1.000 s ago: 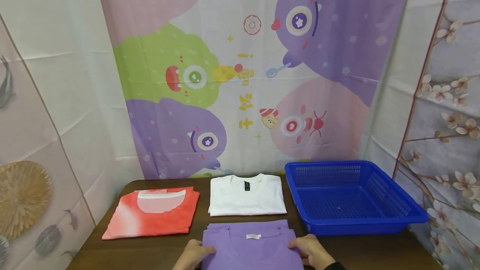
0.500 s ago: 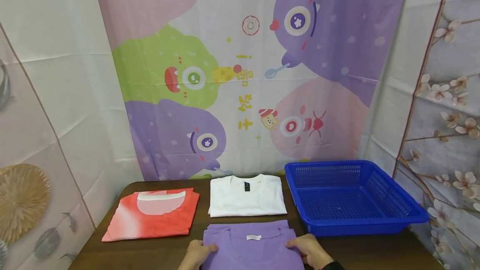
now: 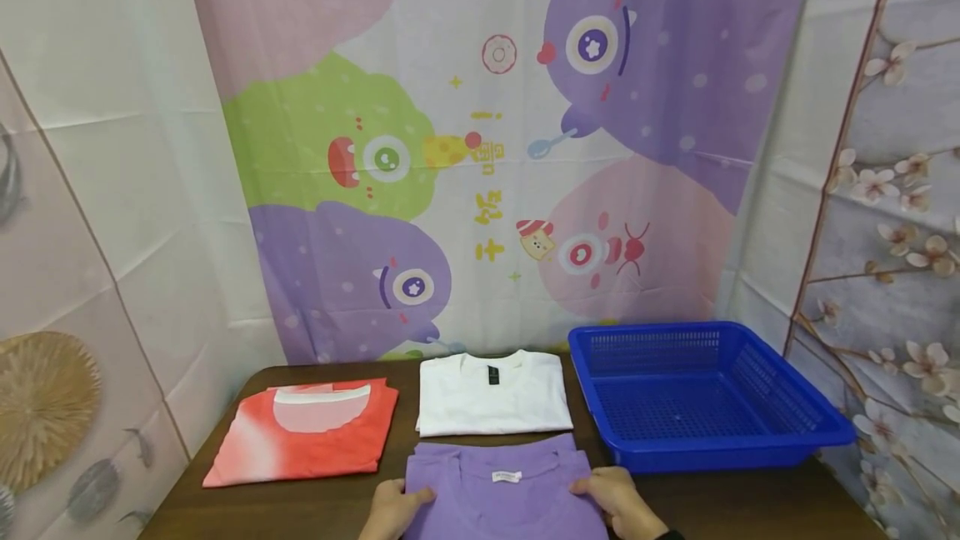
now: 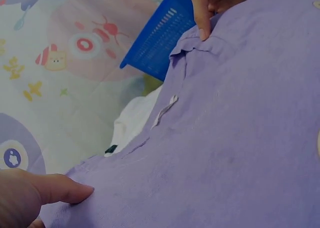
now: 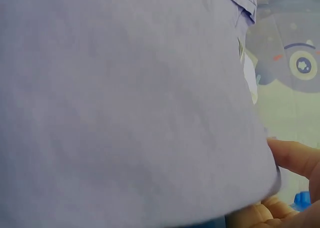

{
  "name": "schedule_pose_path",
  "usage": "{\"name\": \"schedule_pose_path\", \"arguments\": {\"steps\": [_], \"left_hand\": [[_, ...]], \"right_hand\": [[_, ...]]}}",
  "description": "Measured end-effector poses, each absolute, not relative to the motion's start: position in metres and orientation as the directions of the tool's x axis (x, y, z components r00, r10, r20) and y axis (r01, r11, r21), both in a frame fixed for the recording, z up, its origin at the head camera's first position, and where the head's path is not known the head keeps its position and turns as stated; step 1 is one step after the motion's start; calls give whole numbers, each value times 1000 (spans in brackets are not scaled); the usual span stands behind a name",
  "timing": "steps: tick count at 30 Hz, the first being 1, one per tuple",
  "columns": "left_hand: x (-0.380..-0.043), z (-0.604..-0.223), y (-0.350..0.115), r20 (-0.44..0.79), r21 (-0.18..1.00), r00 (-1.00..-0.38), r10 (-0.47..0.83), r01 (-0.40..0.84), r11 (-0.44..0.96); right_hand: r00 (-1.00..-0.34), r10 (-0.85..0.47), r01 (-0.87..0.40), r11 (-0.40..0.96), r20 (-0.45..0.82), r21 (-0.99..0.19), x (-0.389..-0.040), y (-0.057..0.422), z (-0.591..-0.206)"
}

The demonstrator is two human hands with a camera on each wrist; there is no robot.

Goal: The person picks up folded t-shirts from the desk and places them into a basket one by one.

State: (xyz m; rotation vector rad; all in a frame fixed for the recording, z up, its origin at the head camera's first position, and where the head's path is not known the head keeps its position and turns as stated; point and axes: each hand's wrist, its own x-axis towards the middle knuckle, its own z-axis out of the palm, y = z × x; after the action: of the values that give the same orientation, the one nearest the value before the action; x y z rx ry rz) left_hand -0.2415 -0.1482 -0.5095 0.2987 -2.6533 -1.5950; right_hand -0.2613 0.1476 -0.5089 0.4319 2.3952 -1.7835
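Observation:
A purple T-shirt (image 3: pixel 510 502) with a small white neck label lies folded at the near edge of the head view, its lower part cut off by the frame. My left hand (image 3: pixel 393 510) pinches its left edge, thumb on top and fingers beneath. On the opposite edge, my right hand (image 3: pixel 617 500) grips the cloth the same way. The left wrist view shows the shirt (image 4: pixel 210 123) stretching between both hands, the left thumb (image 4: pixel 67 189) lying on the fabric. In the right wrist view, the right hand (image 5: pixel 295 188) has fingers curled under the shirt's side.
Behind the purple shirt lies a folded white T-shirt (image 3: pixel 492 407) with a black label. A folded red and pink T-shirt (image 3: pixel 315 448) is at the left. At the right stands a blue plastic basket (image 3: pixel 731 455), all on a brown table (image 3: pixel 300 511) before printed curtains.
Both hands keep their hold on the purple T-shirt. Its far collar edge has shifted and lifted slightly, and the head view has tilted up a little.

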Motion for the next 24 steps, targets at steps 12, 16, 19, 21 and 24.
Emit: {"name": "schedule_pose_path", "arguments": {"steps": [12, 16, 19, 21, 24], "left_hand": [[-235, -491, -147, -74, 869, -975, -209, -166, 467], [-232, -484, -147, -62, 863, -977, -206, -156, 480], [-230, -479, -147, -49, 868, -980, -194, -138, 478], [-229, -475, -148, -48, 871, -981, -186, -132, 474], [-227, -471, -148, -50, 875, -982, -181, -131, 467]], "right_hand": [[-972, 176, 208, 347, -154, -915, -252, 143, -490], [-972, 183, 205, 355, -147, -912, -247, 141, -483], [-972, 188, 201, 351, -141, -915, -244, 141, -478], [-973, 190, 192, 349, -132, -917, -242, 141, -475], [-974, 193, 184, 353, -121, -917, -240, 142, -472]]}}
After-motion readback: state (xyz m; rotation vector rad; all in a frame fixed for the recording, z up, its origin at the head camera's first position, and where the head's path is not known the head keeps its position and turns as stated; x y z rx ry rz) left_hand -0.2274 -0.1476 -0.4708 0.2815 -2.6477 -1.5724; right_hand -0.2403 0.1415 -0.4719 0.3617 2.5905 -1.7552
